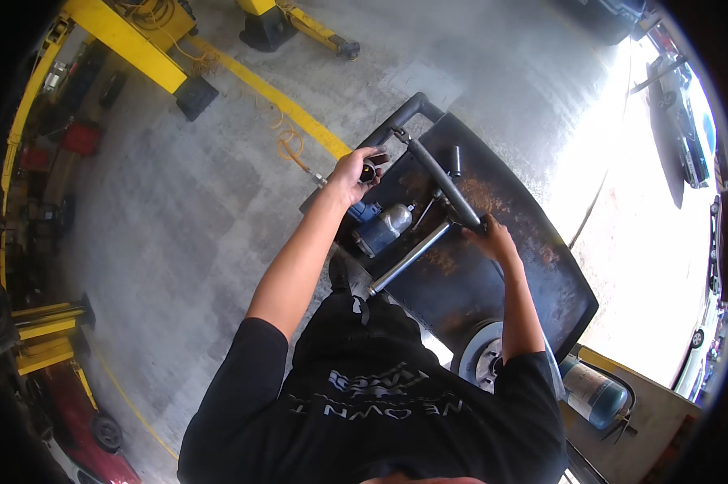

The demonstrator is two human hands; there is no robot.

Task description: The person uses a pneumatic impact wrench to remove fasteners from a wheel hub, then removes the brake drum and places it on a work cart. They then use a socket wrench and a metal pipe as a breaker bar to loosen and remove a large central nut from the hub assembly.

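My left hand [356, 176] grips a short dark cylindrical socket [368, 172] above the left part of a dark, rust-spotted metal cart top [541, 290]. My right hand [493, 240] is closed round the lower end of a dark tubular bar [440, 179] that slants across the top. Beneath and between my hands lie a blue tool with a clear-topped bowl [384, 230], a small wrench [423, 212] and a long chrome bar [408, 258]. A dark upright socket [455, 161] is beside the tubular bar. An orange coiled air hose [291, 149] runs near my left hand.
Yellow lift arms [142, 56] and a yellow floor line [267, 89] lie at upper left, a red car [70, 411] at lower left. A gas cylinder [594, 391] and a wheel disc [485, 355] are at lower right; parked cars [674, 121] stand beyond the sunlit edge.
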